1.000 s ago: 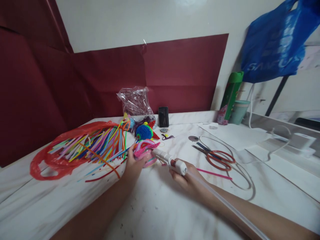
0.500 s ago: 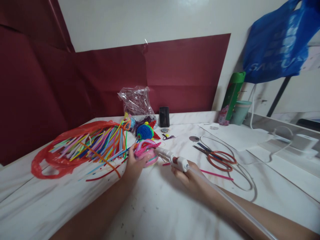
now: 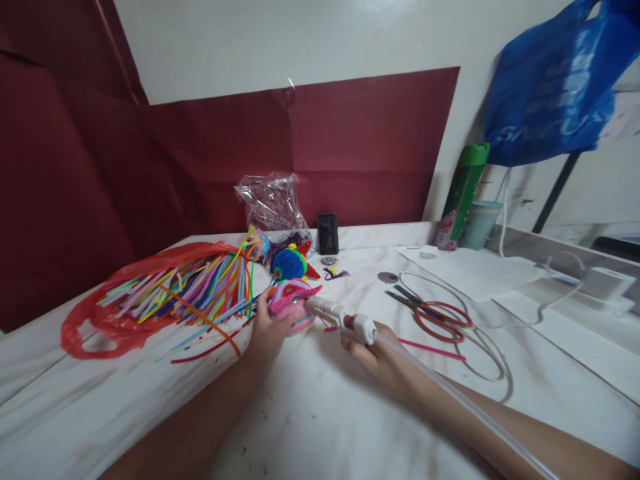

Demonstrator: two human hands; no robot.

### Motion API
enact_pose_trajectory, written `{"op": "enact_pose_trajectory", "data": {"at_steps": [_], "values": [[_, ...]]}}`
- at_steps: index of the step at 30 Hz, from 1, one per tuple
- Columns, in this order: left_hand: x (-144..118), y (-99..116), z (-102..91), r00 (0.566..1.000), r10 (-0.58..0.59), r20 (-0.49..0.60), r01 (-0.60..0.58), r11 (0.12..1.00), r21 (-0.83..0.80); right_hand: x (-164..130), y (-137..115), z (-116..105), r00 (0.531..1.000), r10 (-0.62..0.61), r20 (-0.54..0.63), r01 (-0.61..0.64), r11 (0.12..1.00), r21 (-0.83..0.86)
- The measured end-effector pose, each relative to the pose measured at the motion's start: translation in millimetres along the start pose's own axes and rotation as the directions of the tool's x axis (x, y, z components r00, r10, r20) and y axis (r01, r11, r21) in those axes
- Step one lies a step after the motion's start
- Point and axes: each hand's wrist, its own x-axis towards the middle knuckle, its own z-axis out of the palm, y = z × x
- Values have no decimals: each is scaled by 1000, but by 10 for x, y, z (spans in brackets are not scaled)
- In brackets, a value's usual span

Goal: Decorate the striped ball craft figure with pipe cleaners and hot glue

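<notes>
L hand [image 3: 267, 330] grips pink pipe-cleaner craft [image 3: 293, 305]; R hand [image 3: 376, 350] holds white glue gun [image 3: 343, 319], nozzle at craft. Scissors [image 3: 430, 313] right of craft, pipe-cleaner pile [image 3: 190, 287] left.

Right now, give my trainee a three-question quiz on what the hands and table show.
1. True or false: the right hand holds a white glue gun.
2. What does the left hand grip: A) the pink pipe-cleaner piece, B) the scissors, C) the green bottle?
3. Which side of the scissors is the red bag of pipe cleaners on?

Key: 1 true; 2 A; 3 their left.
</notes>
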Motion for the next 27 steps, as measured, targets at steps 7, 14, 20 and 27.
{"op": "enact_pose_trajectory", "data": {"at_steps": [7,14,20,27], "values": [[-2,-14,-13,1000,20,4,-20,999,45,3,-33,-29,998,61,11,-61,998,-9],[-19,50,11,999,4,-35,-1,996,90,7,-11,-22,997,78,15,-78,997,-2],[1,13,-5,1000,3,-18,-2,998,56,-15,-33,-13,995,90,47,-93,994,63],[-25,112,1,998,13,-64,-4,991,131,114,181,-240,971,226,-74,-235,960,-152]]}}
